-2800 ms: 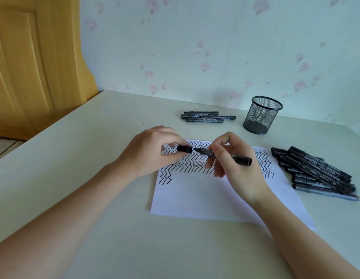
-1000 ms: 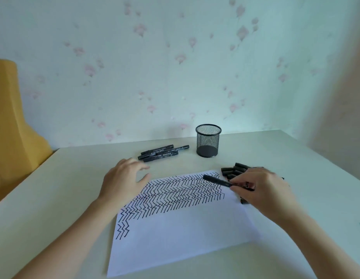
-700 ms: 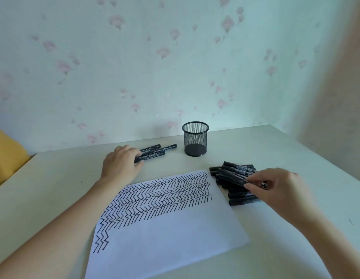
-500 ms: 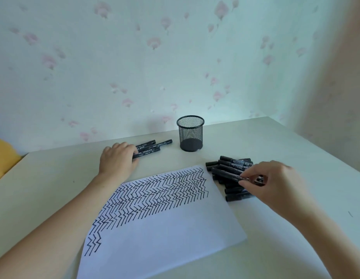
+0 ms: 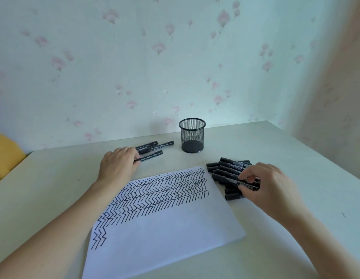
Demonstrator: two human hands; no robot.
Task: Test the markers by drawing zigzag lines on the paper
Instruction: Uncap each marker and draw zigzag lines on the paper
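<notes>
Your right hand pinches a marker on the pile right of the paper. Your left hand, fingers curled, grips a marker beyond the paper.

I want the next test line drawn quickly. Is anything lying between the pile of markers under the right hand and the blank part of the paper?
Nothing visible does. The marker pile lies just off the paper, whose bare lower half is free; the right hand rests on the pile.

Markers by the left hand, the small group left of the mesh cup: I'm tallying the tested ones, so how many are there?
3 black markers lie side by side left of the black mesh cup; the left hand covers their near ends, so another may be hidden.
</notes>
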